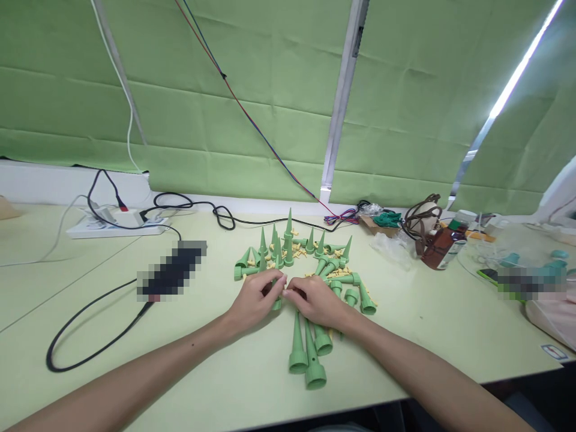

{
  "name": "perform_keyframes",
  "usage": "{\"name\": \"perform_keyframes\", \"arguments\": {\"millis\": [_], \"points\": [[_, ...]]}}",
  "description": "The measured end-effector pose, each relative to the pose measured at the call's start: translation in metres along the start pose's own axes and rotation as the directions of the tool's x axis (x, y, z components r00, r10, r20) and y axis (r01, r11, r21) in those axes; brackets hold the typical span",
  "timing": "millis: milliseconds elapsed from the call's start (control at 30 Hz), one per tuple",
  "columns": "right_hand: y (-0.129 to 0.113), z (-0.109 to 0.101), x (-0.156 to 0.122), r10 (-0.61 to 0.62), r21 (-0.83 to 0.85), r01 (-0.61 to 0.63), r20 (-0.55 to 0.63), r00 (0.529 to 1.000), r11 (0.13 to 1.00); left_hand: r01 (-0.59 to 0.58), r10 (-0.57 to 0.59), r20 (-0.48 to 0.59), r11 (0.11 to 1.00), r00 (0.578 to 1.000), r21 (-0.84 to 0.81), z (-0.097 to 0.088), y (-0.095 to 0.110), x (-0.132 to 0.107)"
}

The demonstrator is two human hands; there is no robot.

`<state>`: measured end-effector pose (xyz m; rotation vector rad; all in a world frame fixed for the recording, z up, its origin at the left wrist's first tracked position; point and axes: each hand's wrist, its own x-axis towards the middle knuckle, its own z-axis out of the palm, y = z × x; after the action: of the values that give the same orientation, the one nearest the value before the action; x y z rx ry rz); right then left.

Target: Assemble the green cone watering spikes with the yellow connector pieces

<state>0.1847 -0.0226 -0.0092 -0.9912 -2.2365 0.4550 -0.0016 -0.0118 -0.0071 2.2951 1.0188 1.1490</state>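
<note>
My left hand [258, 300] is closed, thumb and fingers pinched together around a green plastic cone-shaped spike [276, 305], mostly covered by the fingers. Right beside it, my right hand [317, 300] is closed in a pinch, its fingertips almost meeting the left ones; whatever is between them is too small to make out. Behind the hands, several green spikes [289, 240] stand upright, with small yellow pieces [303, 251] scattered among them. More green spikes lie to the right and below my right hand, including one near the front [315, 375] with a small hole in its collar.
On the left lie a blurred dark device [173, 273] with a looped black cable [67, 360] and a white power strip [119, 225]. At right are a brown bottle [443, 246], a crumpled clear bag [391, 249] and a phone-like object [517, 285]. The table's front edge [360, 405] runs below.
</note>
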Motion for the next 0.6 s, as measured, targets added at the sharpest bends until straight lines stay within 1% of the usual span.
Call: {"name": "perform_keyframes", "arguments": {"millis": [100, 300, 600], "points": [[-0.0016, -0.0008, 0.0004, 0.001, 0.013, -0.001, -0.015, 1.000, 1.000, 0.003, -0.003, -0.016, 1.000, 1.000, 0.004, 0.0005, -0.0012, -0.0003], [-0.0034, -0.0024, -0.0002, -0.004, 0.098, 0.008, -0.041, 0.999, 0.995, 0.016, -0.015, -0.041, 0.999, 0.999, 0.029, 0.0013, -0.0037, -0.0015], [-0.0006, -0.0002, 0.0006, -0.020, 0.049, 0.022, -0.042, 0.999, 0.999, 0.008, -0.007, -0.027, 1.000, 1.000, 0.025, 0.0011, -0.0023, -0.0006]]}}
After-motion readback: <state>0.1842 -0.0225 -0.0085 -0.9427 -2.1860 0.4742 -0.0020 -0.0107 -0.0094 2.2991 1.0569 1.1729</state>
